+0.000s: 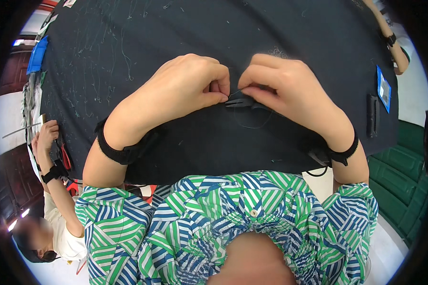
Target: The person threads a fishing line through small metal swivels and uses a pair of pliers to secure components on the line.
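Note:
My left hand (191, 81) and my right hand (286, 81) face each other above the black cloth, their fingertips a short gap apart. Both are closed in a pinch on a fine dark thread (237, 91) that spans the gap. A loop of similar thread (252, 127) hangs or lies below them on the cloth. Just under my fingertips rests a small dark tool with two pointed jaws (239, 103), snips or pliers; its handle is partly hidden by my right hand. The thread's ends within my fingers are too small to make out.
Many thin threads (123, 52) lie across the left of the black cloth (190, 152). A tangle of thread (277, 52) sits beyond my right hand. At right are a black bar-shaped object (373, 115) and a blue packet (384, 89). Co-workers' hands (47, 134) show at both edges.

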{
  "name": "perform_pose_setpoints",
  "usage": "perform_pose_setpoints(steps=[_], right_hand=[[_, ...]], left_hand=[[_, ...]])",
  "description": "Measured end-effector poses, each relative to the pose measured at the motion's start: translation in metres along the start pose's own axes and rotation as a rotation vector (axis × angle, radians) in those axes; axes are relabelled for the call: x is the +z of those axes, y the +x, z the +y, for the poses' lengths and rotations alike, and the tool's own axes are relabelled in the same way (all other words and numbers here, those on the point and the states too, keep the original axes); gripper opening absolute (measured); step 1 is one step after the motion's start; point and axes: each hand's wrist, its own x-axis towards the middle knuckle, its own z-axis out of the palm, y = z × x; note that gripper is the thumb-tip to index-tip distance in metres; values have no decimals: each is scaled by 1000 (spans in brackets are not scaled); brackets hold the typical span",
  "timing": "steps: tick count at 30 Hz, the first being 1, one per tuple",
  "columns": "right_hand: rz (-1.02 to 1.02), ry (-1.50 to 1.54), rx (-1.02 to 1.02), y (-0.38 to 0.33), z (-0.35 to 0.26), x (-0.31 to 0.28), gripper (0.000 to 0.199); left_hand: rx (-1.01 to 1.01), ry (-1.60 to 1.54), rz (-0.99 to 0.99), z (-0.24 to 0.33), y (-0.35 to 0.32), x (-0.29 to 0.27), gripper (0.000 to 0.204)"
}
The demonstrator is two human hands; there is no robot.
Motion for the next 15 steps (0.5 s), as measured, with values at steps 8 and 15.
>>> perform_pose_setpoints(steps=[8, 15], right_hand=[[-7, -52, -29, 3, 3, 10, 8], [152, -33, 41, 5, -2, 1, 10]], left_hand=[[-91, -123, -60, -5, 4, -5, 11], [-100, -470, -94, -13, 6, -8, 20]])
